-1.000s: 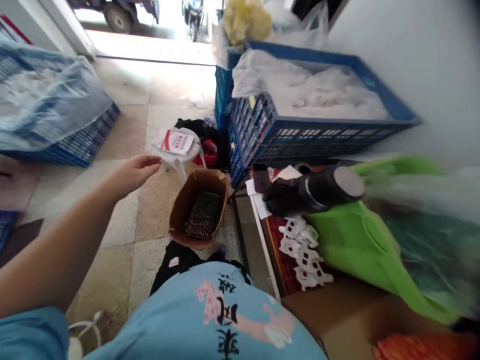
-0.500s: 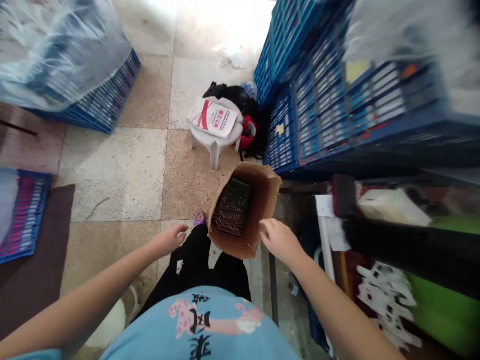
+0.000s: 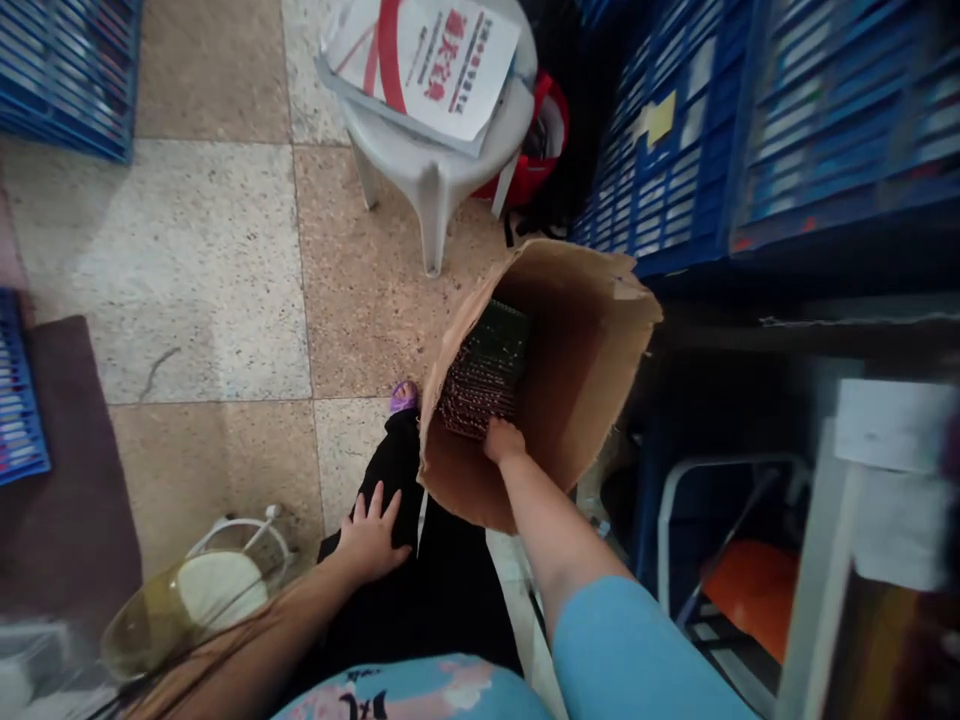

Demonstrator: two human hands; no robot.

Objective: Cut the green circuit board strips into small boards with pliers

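Note:
My right hand (image 3: 504, 440) reaches down into a tall brown cardboard box (image 3: 600, 330) whose top is open. Its curled fingers are against the near edge of a stack of thin dark green boards (image 3: 487, 360) with rows of small pinkish marks; their tips and anything between them are hidden. The stack lies along the left inside of the box. Resting on the left thigh of my black trousers, my left hand (image 3: 373, 537) is open, fingers spread, with nothing in it.
Ahead is a white plastic stool (image 3: 420, 180) with a book (image 3: 442, 65) on it and a red bag (image 3: 551, 130) beside it. Blue crates (image 3: 667, 140) are stacked at the right. A folding chair with an orange seat (image 3: 754, 595) is at lower right.
My right hand has gone from the box's right rim down inside to the stack. My left hand has come down onto my thigh with fingers spread. The view has lowered towards the box.

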